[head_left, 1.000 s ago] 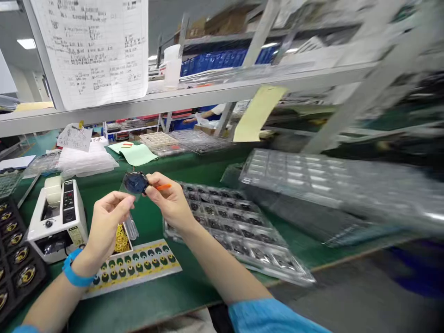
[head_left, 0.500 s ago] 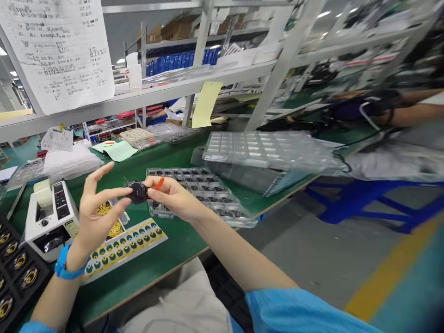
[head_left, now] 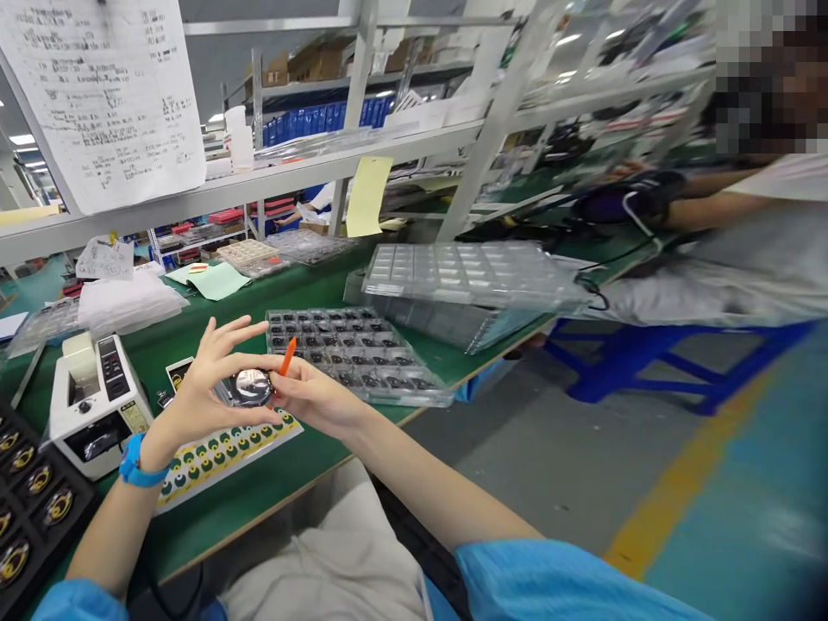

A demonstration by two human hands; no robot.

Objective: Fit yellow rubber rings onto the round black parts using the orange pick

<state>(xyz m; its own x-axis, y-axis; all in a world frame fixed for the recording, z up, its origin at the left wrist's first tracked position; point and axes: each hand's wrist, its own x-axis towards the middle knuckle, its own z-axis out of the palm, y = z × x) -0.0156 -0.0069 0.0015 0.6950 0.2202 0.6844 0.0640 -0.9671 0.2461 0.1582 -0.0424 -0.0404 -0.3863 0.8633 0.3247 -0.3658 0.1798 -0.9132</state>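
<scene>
A round dark part with a shiny, reflective face (head_left: 251,388) is held up over the green bench. My left hand (head_left: 210,384) curves round its left side, thumb below and index finger above, the other fingers spread. My right hand (head_left: 316,398) pinches its right edge and also holds a small orange stick (head_left: 288,355) pointing up. Beneath the hands lies a sheet of green and yellow round stickers (head_left: 220,457). Just behind my right hand is a clear tray of dark parts (head_left: 362,349).
A white dispenser machine (head_left: 97,405) and a black tray of round parts (head_left: 39,509) stand at left. Stacked clear trays (head_left: 472,276) lie at back right. A metal shelf frame (head_left: 272,172) crosses behind. Another person sits at far right near a blue stool (head_left: 647,358).
The round part has turned from its dark side to its shiny face. My left hand has moved right and closed in round it. The orange stick now points more upright.
</scene>
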